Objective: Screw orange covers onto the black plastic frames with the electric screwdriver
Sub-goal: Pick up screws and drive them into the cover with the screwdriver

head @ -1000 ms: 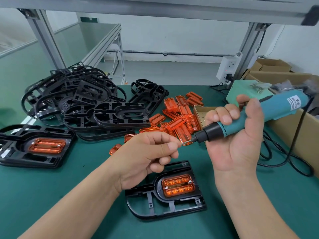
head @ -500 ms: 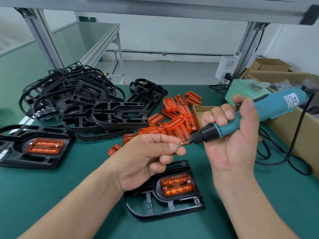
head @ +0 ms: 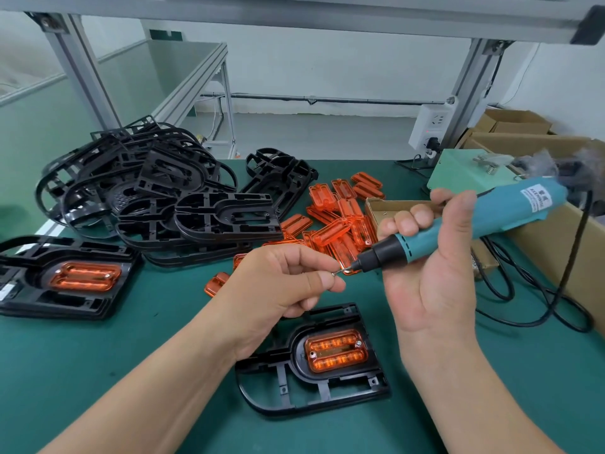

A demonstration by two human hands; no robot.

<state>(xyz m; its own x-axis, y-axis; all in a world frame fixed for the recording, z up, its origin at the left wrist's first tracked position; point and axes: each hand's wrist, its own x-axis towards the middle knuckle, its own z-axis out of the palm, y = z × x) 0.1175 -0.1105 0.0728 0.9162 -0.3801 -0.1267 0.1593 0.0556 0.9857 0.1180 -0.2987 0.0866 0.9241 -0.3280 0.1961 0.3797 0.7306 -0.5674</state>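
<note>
A black plastic frame (head: 294,393) lies on the green mat in front of me with an orange cover (head: 335,353) seated in it; two screws show at the cover's corners. My right hand (head: 429,276) grips the teal electric screwdriver (head: 484,213), held above the mat with its bit pointing left. My left hand (head: 278,286) pinches a small screw (head: 334,273) between thumb and forefinger, right at the bit's tip. Both hands hover above the frame.
A heap of bare black frames (head: 157,198) fills the back left, with loose orange covers (head: 340,217) beside it. A finished frame (head: 65,283) sits at far left. A small cardboard screw box (head: 393,204), a large carton (head: 556,231) and the driver's black cable (head: 530,306) are on the right.
My left hand has brought the screw up to the driver's bit, and the driver has tilted slightly down toward it. The frame on the mat has not moved.
</note>
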